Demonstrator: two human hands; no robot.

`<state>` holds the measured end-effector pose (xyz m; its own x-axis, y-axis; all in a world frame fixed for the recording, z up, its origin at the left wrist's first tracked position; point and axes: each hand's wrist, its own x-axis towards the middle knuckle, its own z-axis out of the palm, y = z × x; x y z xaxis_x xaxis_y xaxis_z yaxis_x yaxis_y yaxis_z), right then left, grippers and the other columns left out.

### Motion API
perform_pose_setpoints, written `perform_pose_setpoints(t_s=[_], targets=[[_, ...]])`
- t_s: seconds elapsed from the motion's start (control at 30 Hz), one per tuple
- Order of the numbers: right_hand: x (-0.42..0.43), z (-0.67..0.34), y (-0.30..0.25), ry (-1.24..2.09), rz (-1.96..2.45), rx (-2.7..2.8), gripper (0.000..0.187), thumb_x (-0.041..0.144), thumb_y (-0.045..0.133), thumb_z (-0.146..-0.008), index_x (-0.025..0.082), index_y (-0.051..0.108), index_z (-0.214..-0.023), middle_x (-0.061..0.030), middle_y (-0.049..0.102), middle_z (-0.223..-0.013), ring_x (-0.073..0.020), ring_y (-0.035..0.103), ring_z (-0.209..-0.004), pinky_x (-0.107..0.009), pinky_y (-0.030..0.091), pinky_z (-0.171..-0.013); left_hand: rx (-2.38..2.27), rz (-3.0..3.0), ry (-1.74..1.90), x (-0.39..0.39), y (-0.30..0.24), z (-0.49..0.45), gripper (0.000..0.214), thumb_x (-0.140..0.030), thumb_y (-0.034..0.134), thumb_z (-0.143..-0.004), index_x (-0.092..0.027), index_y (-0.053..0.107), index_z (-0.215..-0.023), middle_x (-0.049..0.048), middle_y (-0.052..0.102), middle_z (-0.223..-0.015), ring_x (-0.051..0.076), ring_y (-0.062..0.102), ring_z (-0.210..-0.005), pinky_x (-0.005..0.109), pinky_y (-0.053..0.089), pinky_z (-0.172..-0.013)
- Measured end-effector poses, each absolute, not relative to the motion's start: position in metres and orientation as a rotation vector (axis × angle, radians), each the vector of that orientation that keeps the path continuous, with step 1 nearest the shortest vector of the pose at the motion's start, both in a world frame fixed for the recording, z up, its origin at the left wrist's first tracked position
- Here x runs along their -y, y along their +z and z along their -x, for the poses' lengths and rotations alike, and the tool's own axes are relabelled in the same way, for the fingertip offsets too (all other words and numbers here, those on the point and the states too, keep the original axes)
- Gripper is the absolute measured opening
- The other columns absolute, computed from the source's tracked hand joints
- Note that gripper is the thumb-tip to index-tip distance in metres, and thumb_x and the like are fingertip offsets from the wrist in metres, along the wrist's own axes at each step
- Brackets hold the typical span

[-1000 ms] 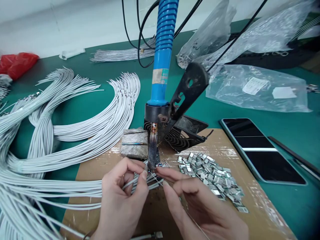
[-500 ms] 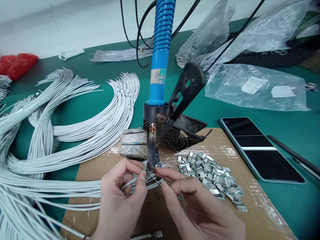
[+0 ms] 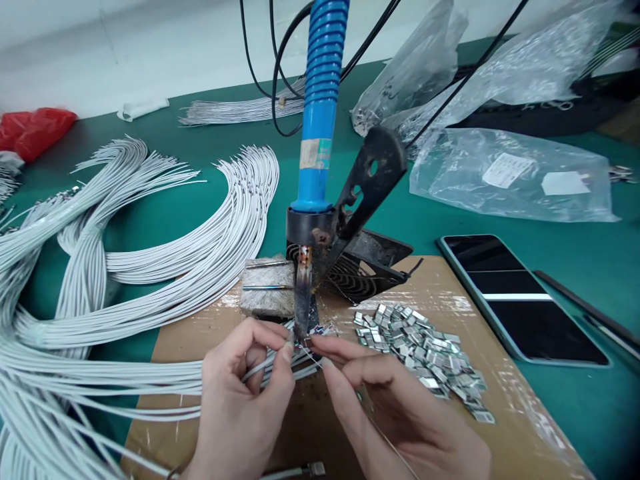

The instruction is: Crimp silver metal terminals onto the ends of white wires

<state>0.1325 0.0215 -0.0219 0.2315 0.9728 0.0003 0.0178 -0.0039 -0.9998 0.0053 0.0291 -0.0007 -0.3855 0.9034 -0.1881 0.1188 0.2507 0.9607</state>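
- Green bench (image 3: 590,427) under everything
- White wires (image 3: 150,267) in big bundles at left, a few running into the left hand
- Cardboard sheet (image 3: 500,373) on the bench
- Soldering iron (image 3: 320,133), blue handle upright, tip just above the fingers
- Left hand (image 3: 245,393) pinching wires beneath the tip
- Right hand (image 3: 400,413) pinching a thin wire (image 3: 387,443)
- Metal clips (image 3: 420,357) heaped on the cardboard, near the right hand
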Motion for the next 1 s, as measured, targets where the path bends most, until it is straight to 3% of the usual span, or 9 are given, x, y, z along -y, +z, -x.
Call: perform_pose_setpoints(t_s=[0.4, 0.83, 1.0], targets=[[-0.0215, -0.1328, -0.0237, 1.042, 1.275, 1.043, 0.019, 0.014, 0.077, -0.088, 0.026, 0.073, -0.074, -0.0001, 0.086, -0.101, -0.0136, 0.082, -0.091, -0.012, 0.06, -0.083, -1.703, -0.925, 1.266, -0.0291, 0.0014, -0.0058, 0.014, -0.019, 0.078, -0.076, -0.021, 0.07, -0.065, 0.0009, 0.074, -0.084, 0.013, 0.068, -0.073, 0.016, 0.048, -0.059], [-0.0241, -0.1326, -0.0216, 1.028, 1.316, 1.091, 0.021, 0.018, 0.076, -0.089, 0.023, 0.07, -0.069, -0.0058, 0.086, -0.102, -0.02, 0.083, -0.095, -0.016, 0.063, -0.07, -1.73, -0.902, 1.252, -0.0314, 0.0039, -0.0069, 0.013, -0.02, 0.078, -0.074, -0.021, 0.069, -0.064, 0.0018, 0.074, -0.079, 0.014, 0.065, -0.07, 0.017, 0.043, -0.053], [-0.0247, -0.1324, -0.02, 1.015, 1.31, 1.09, 0.022, 0.017, 0.076, -0.089, 0.023, 0.07, -0.068, -0.0071, 0.086, -0.102, -0.0218, 0.083, -0.093, -0.021, 0.064, -0.075, -1.727, -0.884, 1.265, -0.0308, 0.0041, -0.0068, 0.012, -0.02, 0.077, -0.074, -0.021, 0.07, -0.065, 0.0006, 0.075, -0.081, 0.011, 0.064, -0.068, 0.015, 0.034, -0.046]])
